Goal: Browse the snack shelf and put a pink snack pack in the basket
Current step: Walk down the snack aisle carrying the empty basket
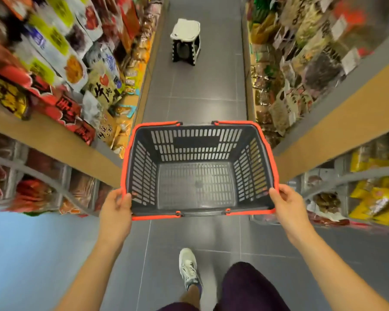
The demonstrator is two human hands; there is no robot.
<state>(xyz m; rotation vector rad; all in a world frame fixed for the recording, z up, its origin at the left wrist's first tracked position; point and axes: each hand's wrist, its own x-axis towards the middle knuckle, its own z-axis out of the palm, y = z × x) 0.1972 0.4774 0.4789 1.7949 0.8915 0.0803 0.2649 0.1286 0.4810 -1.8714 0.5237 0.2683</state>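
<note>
Basket [266, 144] empty, held mid-aisle above floor; no pack picked yet, whole task left. Left hand [116, 204] grips near-left rim corner, right hand [286, 204] near-right corner; thumbs over rim, fingers curled beneath. Snack shelves [54, 140] flank both sides, blurred; pink pack not discernible. Step stool [185, 40] far ahead.

The floor [202, 86] is open down the middle, with full shelves [54, 135] close on both sides and a small stool [185, 39] ahead.

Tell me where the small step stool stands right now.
In the head view, the step stool stands on the aisle floor, top centre, beyond the basket.
</note>
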